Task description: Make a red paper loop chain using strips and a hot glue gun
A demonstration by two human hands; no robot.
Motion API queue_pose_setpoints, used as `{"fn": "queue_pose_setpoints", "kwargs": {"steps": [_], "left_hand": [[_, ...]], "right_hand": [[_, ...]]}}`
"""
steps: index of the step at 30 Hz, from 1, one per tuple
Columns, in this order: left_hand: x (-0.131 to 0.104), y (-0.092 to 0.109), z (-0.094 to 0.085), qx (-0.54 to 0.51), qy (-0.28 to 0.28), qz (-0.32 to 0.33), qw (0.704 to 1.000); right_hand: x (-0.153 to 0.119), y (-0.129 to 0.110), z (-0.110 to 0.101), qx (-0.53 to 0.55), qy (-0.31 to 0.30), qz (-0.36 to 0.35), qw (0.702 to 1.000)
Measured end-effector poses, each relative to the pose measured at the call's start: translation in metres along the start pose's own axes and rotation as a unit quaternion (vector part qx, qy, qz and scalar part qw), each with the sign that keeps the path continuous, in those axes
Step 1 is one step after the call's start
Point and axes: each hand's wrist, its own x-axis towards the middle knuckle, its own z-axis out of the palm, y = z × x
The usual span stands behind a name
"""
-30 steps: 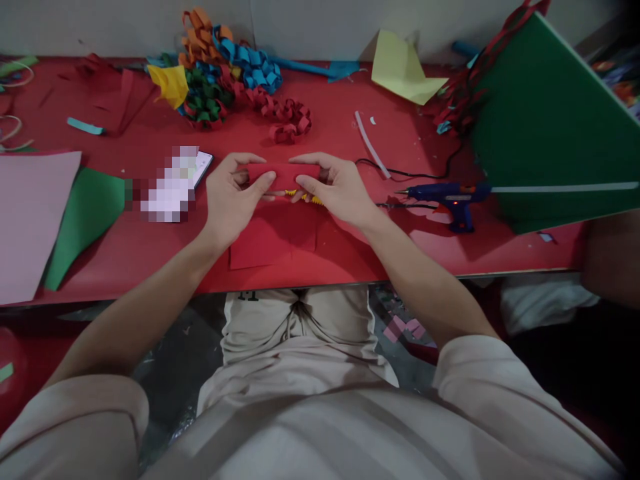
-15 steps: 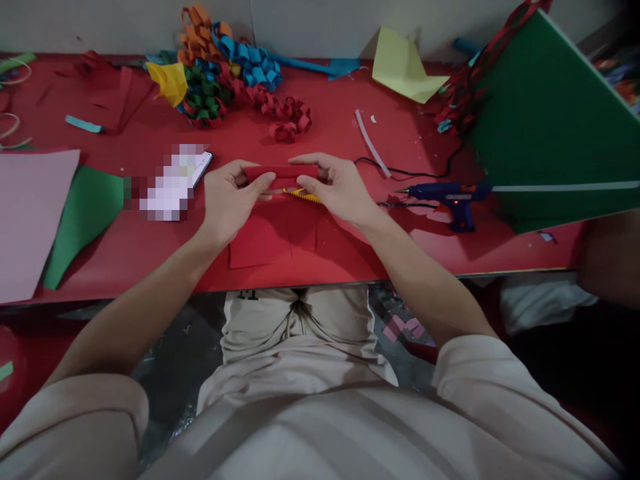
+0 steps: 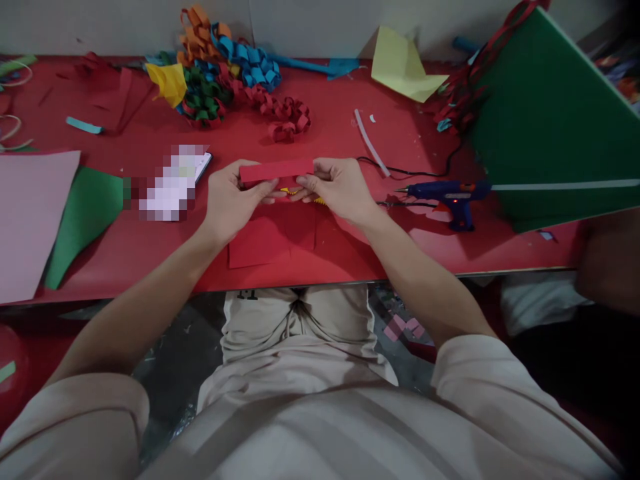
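Observation:
Between both hands I hold a piece of red paper (image 3: 277,171) with a folded strip along its far side. My left hand (image 3: 235,193) pinches its left end, thumb on the near side. At the other end, my right hand (image 3: 337,187) grips the paper between thumb and fingers. Beneath the fingers a yellow zigzag-edged piece (image 3: 320,200) shows in part; most of it is hidden. On the table just below my hands lie flat red paper pieces (image 3: 257,243).
A blue glue gun (image 3: 445,192) with a lit light lies right, near a clear glue stick (image 3: 371,143). A phone (image 3: 175,183) is left. Paper chains (image 3: 240,73) lie behind. A green board (image 3: 550,133) leans at right; pink sheets (image 3: 35,220) lie left.
The strip along the red paper's far side has turned up, showing more of its face. My right fingers have shifted, covering more of the yellow piece.

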Motion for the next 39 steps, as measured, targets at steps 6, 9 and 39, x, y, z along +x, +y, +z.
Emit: {"fn": "queue_pose_setpoints", "kwargs": {"steps": [6,9,39], "left_hand": [[0.0,-0.002,-0.001,-0.005,0.003,-0.008,1.0],[-0.001,-0.002,-0.001,-0.007,-0.001,-0.008,1.0],[-0.001,0.011,-0.011,-0.061,-0.069,-0.062,0.994]], "right_hand": [[-0.003,-0.006,0.004,-0.013,-0.005,-0.032,0.999],[-0.003,-0.007,0.004,-0.023,-0.002,-0.037,0.999],[-0.009,-0.014,-0.004,-0.054,-0.042,-0.092,0.993]]}}
